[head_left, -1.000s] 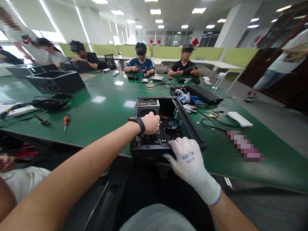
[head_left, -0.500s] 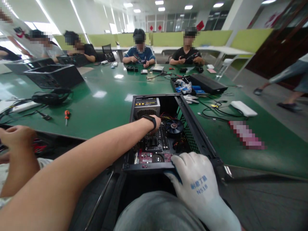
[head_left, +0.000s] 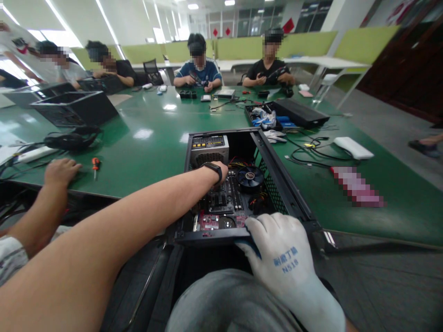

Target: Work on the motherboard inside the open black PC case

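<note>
An open black computer case (head_left: 207, 237) lies in front of me at the table edge, its inside facing up. Into it reaches my left hand (head_left: 221, 171), bare with a black wristband, over the motherboard (head_left: 218, 196); its fingers are hidden below the hand. Beyond that hand sits the power supply (head_left: 212, 150), and the cooling fan (head_left: 249, 177) lies to its right. A red circuit board (head_left: 210, 220) is at the near end. My right hand (head_left: 277, 244), in a white work glove, is closed over the case's near rim, thumb below it.
A neighbour's hand (head_left: 62, 173) rests on the green table (head_left: 148, 159) at left, beside an orange screwdriver (head_left: 96, 167). Cables (head_left: 308, 150) and a white power strip (head_left: 353, 147) lie to the right. Behind them stands a black tool tray (head_left: 301, 113). Several people sit across the table.
The neighbour's hand at left has moved forward onto the table. A walking person at right has mostly left the view. My view has tilted slightly; both my hands stay in place.
</note>
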Motion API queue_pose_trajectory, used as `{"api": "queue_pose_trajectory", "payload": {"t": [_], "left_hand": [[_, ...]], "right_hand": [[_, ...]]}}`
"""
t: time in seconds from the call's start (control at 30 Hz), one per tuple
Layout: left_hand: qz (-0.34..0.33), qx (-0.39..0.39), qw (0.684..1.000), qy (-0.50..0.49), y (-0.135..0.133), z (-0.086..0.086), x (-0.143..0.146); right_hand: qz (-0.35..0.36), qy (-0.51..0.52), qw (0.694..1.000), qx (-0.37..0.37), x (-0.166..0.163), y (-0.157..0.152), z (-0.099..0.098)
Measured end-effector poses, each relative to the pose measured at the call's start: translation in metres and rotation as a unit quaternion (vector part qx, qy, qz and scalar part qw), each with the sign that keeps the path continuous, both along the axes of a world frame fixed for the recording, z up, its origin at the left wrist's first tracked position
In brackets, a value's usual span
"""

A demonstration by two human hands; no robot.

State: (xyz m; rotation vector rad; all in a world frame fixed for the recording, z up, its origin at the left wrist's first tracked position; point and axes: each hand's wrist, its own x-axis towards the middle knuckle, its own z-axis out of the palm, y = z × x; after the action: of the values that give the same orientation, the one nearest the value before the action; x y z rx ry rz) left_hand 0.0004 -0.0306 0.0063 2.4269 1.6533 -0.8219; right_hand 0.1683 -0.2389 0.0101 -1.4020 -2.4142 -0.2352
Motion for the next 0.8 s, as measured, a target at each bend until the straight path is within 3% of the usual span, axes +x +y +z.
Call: {"api": "queue_pose_trajectory", "payload": {"t": [0.8], "left_hand": [[0.012,-0.004,1.000,-0.006,0.0017,-0.0003,-0.0008]], "right_hand": [[0.001,0.004,1.000,0.001,0.0004,-0.0008,-0.0012]]}}
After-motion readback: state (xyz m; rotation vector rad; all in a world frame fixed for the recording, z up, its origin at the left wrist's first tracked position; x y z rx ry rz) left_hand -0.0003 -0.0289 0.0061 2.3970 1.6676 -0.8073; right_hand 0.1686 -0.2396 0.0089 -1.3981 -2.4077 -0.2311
